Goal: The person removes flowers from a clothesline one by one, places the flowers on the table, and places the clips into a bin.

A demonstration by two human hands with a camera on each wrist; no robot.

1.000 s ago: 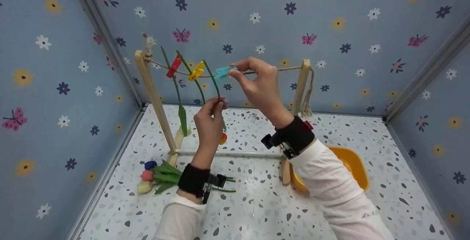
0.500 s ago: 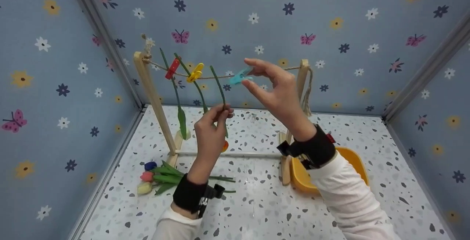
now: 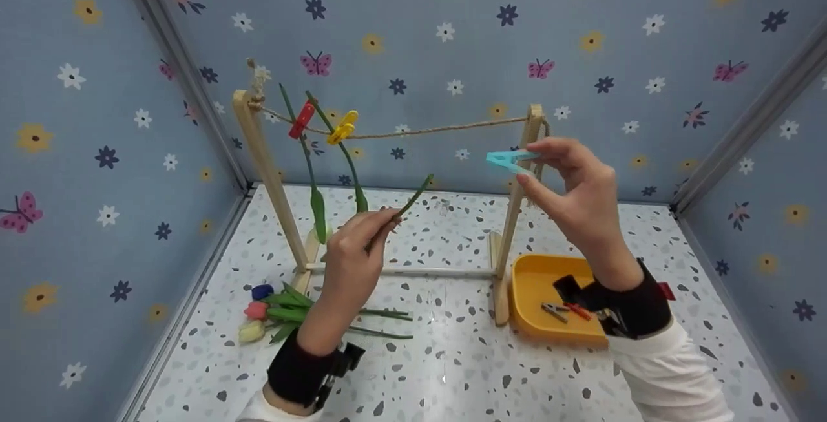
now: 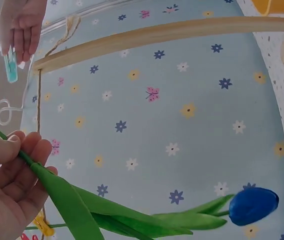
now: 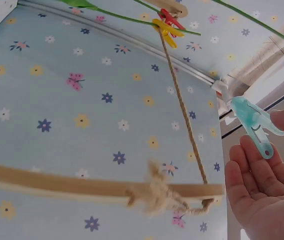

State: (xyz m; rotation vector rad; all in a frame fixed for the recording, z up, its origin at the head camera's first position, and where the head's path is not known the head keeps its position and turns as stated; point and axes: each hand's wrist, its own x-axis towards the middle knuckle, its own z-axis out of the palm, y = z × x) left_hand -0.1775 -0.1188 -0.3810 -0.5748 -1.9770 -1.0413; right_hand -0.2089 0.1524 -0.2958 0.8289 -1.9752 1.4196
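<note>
In the head view my left hand (image 3: 354, 255) pinches the green stem (image 3: 417, 194) of an artificial tulip below the rope, its cut end tilted up to the right. Leaves (image 4: 74, 202) of that tulip spread from my fingers in the left wrist view, and a blue bloom (image 4: 254, 206) shows beyond them. My right hand (image 3: 579, 205) holds a light blue clothespin (image 3: 507, 161) between thumb and fingers, in front of the right post. On the rope (image 3: 439, 129), a red clothespin (image 3: 302, 120) and a yellow clothespin (image 3: 343, 127) each grip a hanging tulip stem.
A wooden frame with a left post (image 3: 271, 179) and a right post (image 3: 510, 221) carries the rope. Blue, pink and cream tulips (image 3: 291, 313) lie at the front left. Near the right post stands a yellow tray (image 3: 526, 302) with several clothespins (image 3: 577, 311) inside.
My right hand has drawn the light blue clothespin off the rope area, to the right and down. My left hand has lowered the tulip, whose stem now leans right, away from the rope.
</note>
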